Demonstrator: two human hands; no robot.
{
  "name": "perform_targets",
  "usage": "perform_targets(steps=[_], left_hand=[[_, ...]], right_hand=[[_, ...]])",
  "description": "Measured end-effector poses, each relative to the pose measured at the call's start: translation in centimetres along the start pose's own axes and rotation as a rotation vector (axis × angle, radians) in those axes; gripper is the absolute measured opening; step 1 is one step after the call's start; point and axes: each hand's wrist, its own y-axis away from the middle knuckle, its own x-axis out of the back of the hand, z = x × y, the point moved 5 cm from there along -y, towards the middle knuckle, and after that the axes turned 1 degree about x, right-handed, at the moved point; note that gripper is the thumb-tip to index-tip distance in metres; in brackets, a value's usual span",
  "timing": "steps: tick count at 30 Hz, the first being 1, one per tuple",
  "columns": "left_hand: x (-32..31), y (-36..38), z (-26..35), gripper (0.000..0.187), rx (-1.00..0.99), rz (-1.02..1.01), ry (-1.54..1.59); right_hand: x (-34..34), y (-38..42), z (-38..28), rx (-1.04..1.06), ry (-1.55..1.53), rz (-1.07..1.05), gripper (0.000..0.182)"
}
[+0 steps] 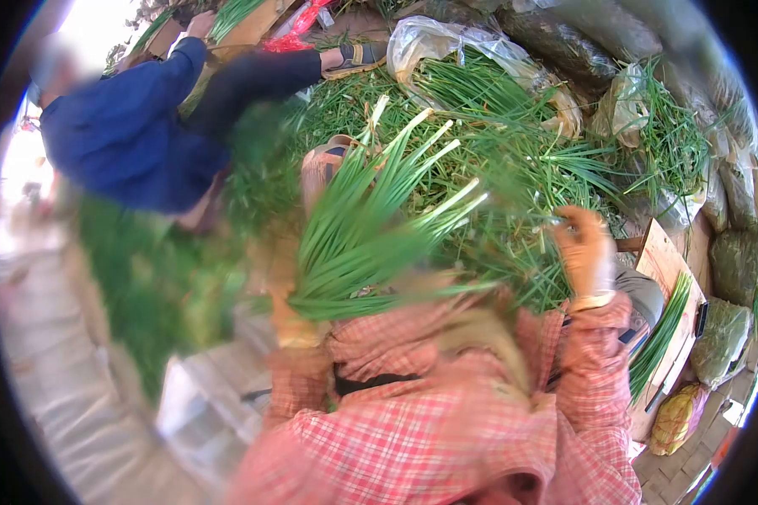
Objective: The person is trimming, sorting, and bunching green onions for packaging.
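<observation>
My left hand (291, 318), in an orange glove, grips a thick bunch of green onions (370, 227) by its leafy end, and the white stalk ends fan up and to the right. My right hand (583, 252), also gloved, is out at the right edge of a big loose pile of green onions (514, 151). Its fingers are curled around a few thin stalks from that pile. My pink plaid sleeves fill the lower part of the view.
A person in a blue top (126, 135) bends over the pile at the upper left. A clear plastic bag (446, 42) of greens lies at the back. At right are a wooden board (661, 261) with a small bundle (661, 337), filled bags (737, 261) and a yellow mesh sack (674, 417).
</observation>
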Motion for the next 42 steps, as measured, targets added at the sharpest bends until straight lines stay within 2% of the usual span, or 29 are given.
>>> perform_targets(steps=[2, 3, 5, 7, 8, 10, 11, 13, 14, 15, 17, 19, 20, 21, 23, 24, 25, 26, 27, 29, 32, 33, 34, 36, 37, 38, 39, 41, 42], left_hand=[[0.2, -1.1, -2.9, 0.027, -0.047, -0.022, 0.016], [0.0, -1.1, -2.8, 0.025, -0.042, -0.038, 0.037], [-0.5, -1.0, -2.1, 0.021, 0.032, -0.076, 0.129], [-0.4, -1.1, -1.7, 0.021, 0.185, -0.076, 0.401], [-0.4, -1.1, -2.0, 0.032, 0.268, -0.053, 0.604], [-0.6, -0.9, -1.5, 0.046, 0.295, 0.012, 0.589], [-0.7, -0.6, -1.0, 0.047, 0.239, 0.053, 0.371], [-1.1, -0.3, -0.8, 0.03, 0.18, 0.063, 0.195], [-1.2, -0.4, -0.9, 0.016, 0.173, 0.034, 0.235], [-1.3, -0.5, -0.9, 0.012, 0.171, 0.017, 0.27], [-1.6, -0.4, -0.2, 0.015, 0.174, -0.002, 0.336], [-2.4, 0.2, 2.2, 0.014, 0.171, -0.022, 0.43], [-3.8, 1.5, 7.0, 0.014, 0.163, -0.045, 0.489], [-4.2, 1.7, 7.9, 0.014, 0.227, -0.03, 0.55], [-4.2, 1.4, 7.6, 0.02, 0.425, 0.051, 0.677], [-3.8, 1.0, 6.2, 0.026, 0.56, 0.117, 0.74], [-3.3, 0.3, 5.3, 0.029, 0.52, 0.089, 0.738], [-2.7, -0.2, 4.1, 0.033, 0.479, 0.064, 0.737], [-2.2, -0.6, 3.6, 0.037, 0.439, 0.042, 0.735], [-2.1, -0.6, 4.0, 0.035, 0.439, 0.068, 0.827], [-2.1, -1.1, 3.5, 0.034, 0.42, 0.106, 0.837], [-1.9, -0.8, 3.8, 0.033, 0.408, 0.123, 0.817], [-2.2, -0.6, 4.2, 0.033, 0.429, 0.123, 0.813], [-2.5, 0.2, 6.2, 0.033, 0.468, 0.126, 0.805], [-2.6, 0.5, 7.1, 0.032, 0.45, 0.126, 0.787], [-2.8, 0.8, 7.9, 0.032, 0.43, 0.127, 0.769], [-2.9, 1.0, 8.6, 0.032, 0.411, 0.124, 0.75], [-3.0, 1.3, 9.8, 0.03, 0.292, 0.127, 0.627], [-2.8, 1.5, 10.1, 0.029, 0.239, 0.125, 0.558]], right_hand=[[-5.4, 1.1, -4.8, -0.225, -0.43, -0.422, 0.04], [-7.9, 1.5, -6.2, -0.284, -0.63, -0.536, 0.039], [-11.6, 2.5, -7.9, -0.583, -0.933, -0.672, 0.03], [-12.7, 3.1, -7.6, -0.697, -1.07, -0.703, 0.021], [-12.8, 3.6, -7.3, -0.756, -1.132, -0.722, 0.018], [-10.9, 3.6, -6.6, -0.744, -1.401, -0.616, 0.018], [-9.7, 3.4, -5.7, -0.736, -1.53, -0.557, 0.02], [-6.8, 2.4, -3.3, -0.456, -1.603, -0.433, 0.023], [-5.1, 1.7, -2.0, -0.428, -1.664, -0.373, 0.021], [-3.2, 0.8, -0.7, -0.399, -1.726, -0.312, 0.019], [0.7, -1.1, 3.3, -0.467, -0.919, 0.138, 0.01], [2.4, -3.0, -1.2, 0.125, -0.034, 0.186, 0.016], [1.7, -3.1, -4.2, 0.406, 0.415, 0.202, 0.022], [0.1, -3.3, -5.1, 0.371, 0.286, 0.062, 0.034], [-3.4, -2.8, -8.5, 0.547, 0.277, -0.072, 0.029], [-5.7, -2.7, -9.0, 0.468, 0.272, -0.258, 0.025], [-7.5, -2.2, -9.6, 0.468, 0.183, -0.308, 0.021], [-9.5, -1.8, -8.8, 0.341, -0.077, -0.396, 0.017], [-11.0, -1.0, -7.1, 0.198, -0.308, -0.342, 0.014], [-12.6, 0.0, -5.3, -0.208, -0.597, -0.576, 0.011], [-13.5, 1.0, -2.0, -0.459, -0.955, -0.508, 0.015], [-11.7, 0.1, -0.9, -0.064, -0.57, -0.497, 0.014], [-9.8, -0.5, 0.2, 0.273, -0.159, -0.344, 0.017], [-8.0, -1.0, 4.8, -0.654, -1.454, -0.294, 0.01], [-5.8, -1.5, 8.9, -0.616, -1.019, -0.09, 0.016], [-3.2, -2.9, 11.3, -0.263, -0.29, 0.034, 0.011], [-1.0, -3.0, 8.2, -0.054, 0.17, 0.124, 0.011], [0.1, -2.7, 0.2, 0.187, 0.035, 0.213, 0.013], [-1.3, -1.9, -2.5, 0.201, -0.106, 0.109, 0.015]])
